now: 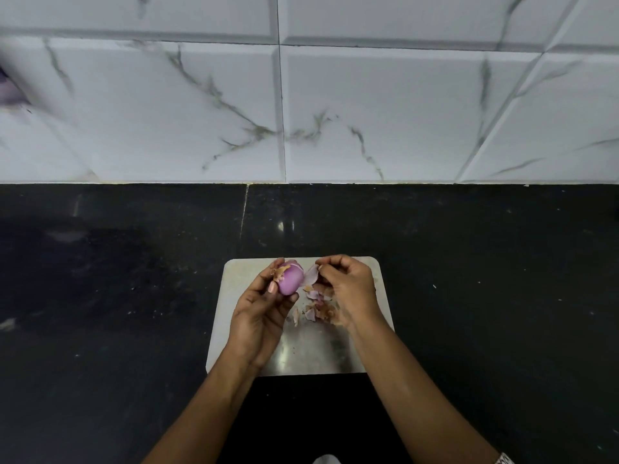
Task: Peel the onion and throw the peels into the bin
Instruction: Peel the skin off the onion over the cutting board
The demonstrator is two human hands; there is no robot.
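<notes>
A small purple onion (290, 278) is held above the steel board (303, 349) by my left hand (259, 308), fingers wrapped around its left side and bottom. A pale purple strip of peel (311, 274) still hangs from the onion's right side, and my right hand (348, 289) pinches it between thumb and fingertips. Several loose peel pieces (316, 308) lie on the board just below and between both hands. No bin is in view.
The board rests on a black stone counter (117, 279) that runs to a white marble-tiled wall (301, 112). A blurred purple object (8, 92) shows at the far left edge.
</notes>
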